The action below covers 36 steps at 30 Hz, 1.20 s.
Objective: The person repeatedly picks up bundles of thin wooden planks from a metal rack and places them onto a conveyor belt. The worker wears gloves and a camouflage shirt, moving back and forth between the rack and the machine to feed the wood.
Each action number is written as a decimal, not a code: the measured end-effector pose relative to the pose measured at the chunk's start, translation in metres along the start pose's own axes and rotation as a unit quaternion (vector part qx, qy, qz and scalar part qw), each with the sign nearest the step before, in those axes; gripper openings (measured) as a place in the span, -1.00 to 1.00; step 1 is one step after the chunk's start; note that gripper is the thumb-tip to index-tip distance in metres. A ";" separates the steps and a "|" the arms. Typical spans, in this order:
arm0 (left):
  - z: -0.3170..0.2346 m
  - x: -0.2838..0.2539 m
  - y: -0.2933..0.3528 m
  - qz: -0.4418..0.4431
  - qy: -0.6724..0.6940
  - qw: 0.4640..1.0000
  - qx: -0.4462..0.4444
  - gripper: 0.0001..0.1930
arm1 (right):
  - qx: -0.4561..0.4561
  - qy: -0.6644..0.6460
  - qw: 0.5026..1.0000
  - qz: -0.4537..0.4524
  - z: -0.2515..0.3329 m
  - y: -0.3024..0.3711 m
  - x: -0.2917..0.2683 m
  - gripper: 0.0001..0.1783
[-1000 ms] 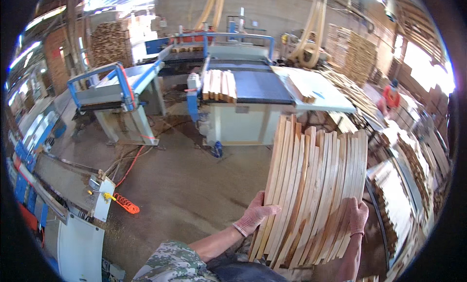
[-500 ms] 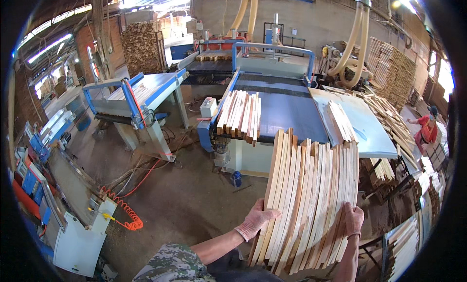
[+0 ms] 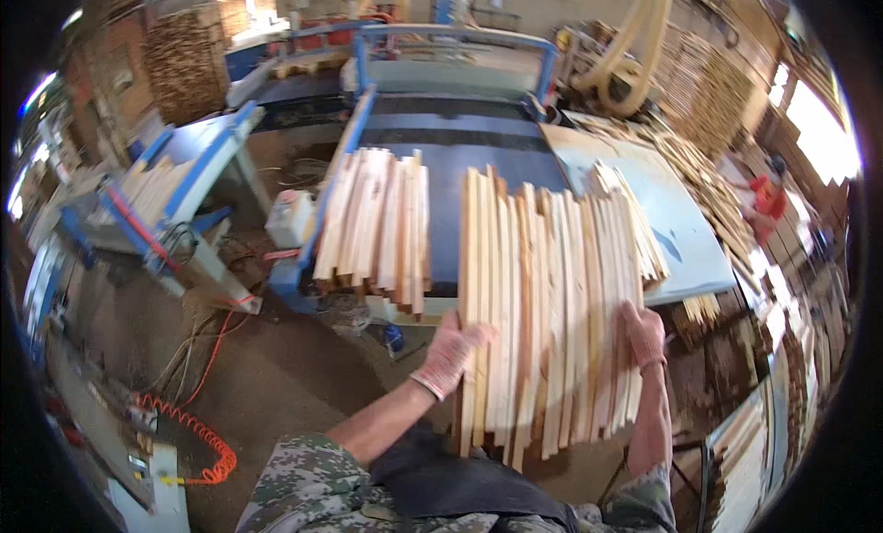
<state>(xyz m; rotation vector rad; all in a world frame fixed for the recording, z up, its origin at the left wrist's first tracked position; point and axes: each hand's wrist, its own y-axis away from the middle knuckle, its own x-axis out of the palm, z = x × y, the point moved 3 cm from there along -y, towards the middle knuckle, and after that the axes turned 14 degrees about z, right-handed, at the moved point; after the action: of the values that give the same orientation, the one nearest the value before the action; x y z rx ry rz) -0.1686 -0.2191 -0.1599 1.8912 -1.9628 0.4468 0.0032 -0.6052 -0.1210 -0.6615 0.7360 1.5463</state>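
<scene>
Between my two gloved hands is a wide row of wooden strips (image 3: 552,321), standing side by side with uneven ends. My left hand (image 3: 452,354) presses the row's left side, thumb laid over the front. On the opposite side my right hand (image 3: 642,334) clamps the outermost strips. The far ends of the row reach over the near edge of a machine's dark conveyor belt (image 3: 441,179); whether they rest on it I cannot tell. A smaller bunch of strips (image 3: 377,225) lies on the belt's left part. More strips (image 3: 635,216) lie just behind the held row's right end.
Right of the belt is a pale blue side table (image 3: 681,248), with a long heap of strips (image 3: 704,188) beyond it. A person in red (image 3: 765,206) stands at far right. At left are a blue-framed roller table (image 3: 175,193) and a coiled orange hose (image 3: 216,455).
The held row of strips has come up toward the belt and tilted more upright, both hands still gripping its sides. The whole view has shifted, with the machine now nearer.
</scene>
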 end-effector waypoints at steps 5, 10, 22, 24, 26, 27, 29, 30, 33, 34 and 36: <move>-0.036 -0.007 -0.096 -0.028 -0.003 0.999 -0.027 -0.35 | 0.067 0.026 0.997 0.009 -0.013 -0.095 0.012 -0.08; -0.036 -0.054 -0.192 -0.044 -0.024 0.998 -0.047 -0.30 | 0.057 0.015 0.996 0.064 0.011 -0.200 0.045 -0.03; 0.002 -0.146 -0.301 -0.157 -0.153 0.958 -0.186 -0.25 | 0.068 0.097 0.969 0.216 0.052 -0.337 0.093 0.03; -0.025 -0.153 -0.311 -0.130 -0.392 0.868 -0.274 -0.18 | 0.047 0.108 0.968 0.223 0.054 -0.348 0.098 -0.02; -0.095 -0.096 -0.333 -0.008 -0.675 0.613 -0.411 -0.09 | 0.056 0.081 0.968 0.231 0.057 -0.350 0.095 -0.05; -0.122 -0.073 -0.336 -0.015 -0.692 0.588 -0.418 -0.17 | 0.047 0.087 0.970 0.220 0.066 -0.346 0.097 -0.08; -0.152 -0.071 -0.332 -0.060 -0.690 0.626 -0.358 -0.27 | 0.022 0.079 0.958 0.276 0.082 -0.344 0.111 -0.12; -0.160 -0.066 -0.329 -0.102 -0.712 0.629 -0.295 -0.29 | 0.006 0.071 0.962 0.265 0.084 -0.342 0.124 -0.12; -0.168 -0.063 -0.320 -0.120 -0.684 0.669 -0.265 -0.29 | 0.002 0.039 0.955 0.295 0.101 -0.338 0.131 -0.08; -0.162 -0.078 -0.313 -0.124 -0.696 0.661 -0.251 -0.28 | -0.002 -0.045 0.948 0.316 0.092 -0.342 0.133 -0.08; -0.135 -0.120 -0.301 -0.133 -0.715 0.650 -0.220 -0.26 | -0.028 -0.118 0.914 0.387 0.082 -0.343 0.120 -0.10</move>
<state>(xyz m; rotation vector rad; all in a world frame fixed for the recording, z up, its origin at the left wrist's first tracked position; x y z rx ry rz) 0.1412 -0.0637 -0.1083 2.1907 -1.9422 -2.0242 0.3334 -0.4454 -0.1885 -0.2004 0.8154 2.3317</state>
